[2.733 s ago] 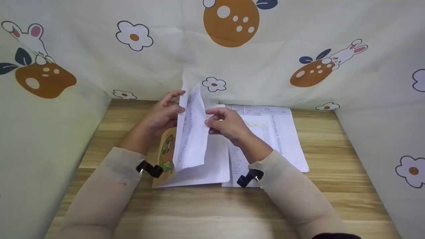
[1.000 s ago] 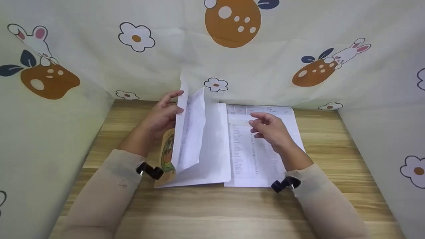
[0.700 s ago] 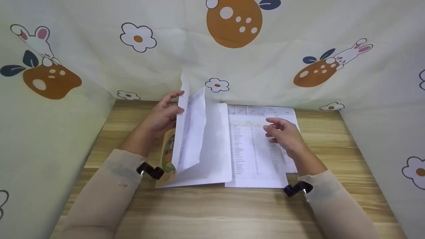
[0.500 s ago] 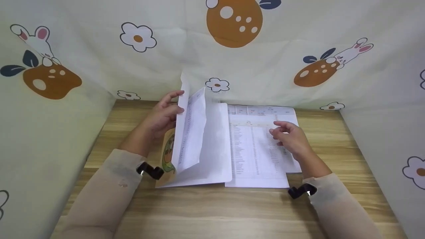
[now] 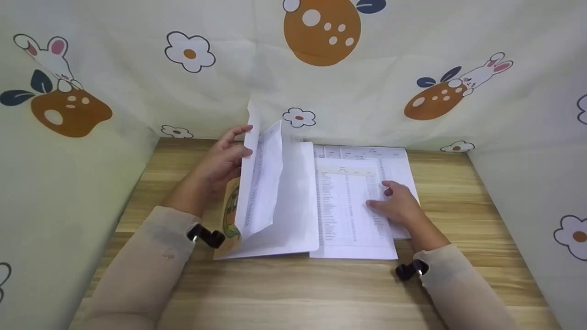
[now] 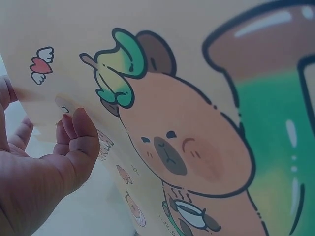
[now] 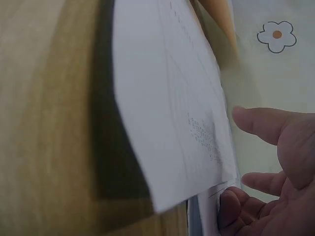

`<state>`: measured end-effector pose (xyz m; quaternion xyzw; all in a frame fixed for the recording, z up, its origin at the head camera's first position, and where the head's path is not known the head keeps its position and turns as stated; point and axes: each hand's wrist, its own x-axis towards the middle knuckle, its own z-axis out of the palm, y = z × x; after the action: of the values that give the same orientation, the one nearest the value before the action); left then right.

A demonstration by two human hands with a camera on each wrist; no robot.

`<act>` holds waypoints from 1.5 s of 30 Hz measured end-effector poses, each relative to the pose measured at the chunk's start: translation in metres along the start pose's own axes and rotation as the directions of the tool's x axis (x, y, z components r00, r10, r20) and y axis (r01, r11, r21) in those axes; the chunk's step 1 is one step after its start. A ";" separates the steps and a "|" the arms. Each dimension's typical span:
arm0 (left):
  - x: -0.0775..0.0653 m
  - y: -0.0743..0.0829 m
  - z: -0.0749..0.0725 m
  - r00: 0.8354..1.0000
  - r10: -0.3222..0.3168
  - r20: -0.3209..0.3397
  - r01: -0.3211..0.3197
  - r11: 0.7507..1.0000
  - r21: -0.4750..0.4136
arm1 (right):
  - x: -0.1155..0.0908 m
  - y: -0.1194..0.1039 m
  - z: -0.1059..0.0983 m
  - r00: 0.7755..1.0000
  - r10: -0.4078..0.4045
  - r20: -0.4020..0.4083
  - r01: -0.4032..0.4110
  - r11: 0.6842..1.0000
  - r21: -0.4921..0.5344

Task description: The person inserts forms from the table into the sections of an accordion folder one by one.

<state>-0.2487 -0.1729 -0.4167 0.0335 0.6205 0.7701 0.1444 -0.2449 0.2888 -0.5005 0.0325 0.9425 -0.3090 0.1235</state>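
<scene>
My left hand (image 5: 224, 160) grips the raised cover of a folder (image 5: 293, 201), fingers behind it and thumb at its edge. In the left wrist view, the cover's outside (image 6: 187, 132) shows a cartoon capybara. A printed leaf (image 5: 266, 176) stands slanted inside the raised cover, above the folder's white inner panel. To the right lies a printed sheet with table columns (image 5: 344, 206). My right hand (image 5: 399, 204) is at that sheet's right edge, thumb extended over it. In the right wrist view, the right thumb and fingers (image 7: 268, 120) stand apart beside the paper's edge.
Under the printed sheet lies a larger white form (image 5: 399, 169), reaching out at the top and right. All of it rests on a wood-grain table (image 5: 284, 293). Fabric walls (image 5: 220, 87) with oranges, rabbits and flowers enclose the back and sides.
My right hand has left the slanted leaf, moved right across the printed sheet, then lowered to its right edge. My left hand has kept its hold on the raised cover.
</scene>
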 end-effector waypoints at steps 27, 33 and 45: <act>0.002 -0.001 0.002 1.000 -0.007 -0.016 0.007 1.000 0.007 | 0.000 0.006 -0.004 0.999 0.036 -0.034 -0.032 0.992 0.126; 0.002 -0.002 0.001 1.000 -0.015 -0.027 0.016 1.000 0.025 | -0.002 0.008 -0.013 0.997 0.042 -0.058 -0.027 0.971 0.238; 0.001 -0.002 0.002 1.000 -0.015 -0.019 0.015 0.999 0.032 | -0.016 0.007 -0.044 0.997 0.020 0.070 -0.062 0.749 0.660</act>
<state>-0.2489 -0.1708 -0.4179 0.0240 0.6344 0.7591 0.1439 -0.2374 0.3208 -0.4665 0.0857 0.7672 -0.6204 0.1383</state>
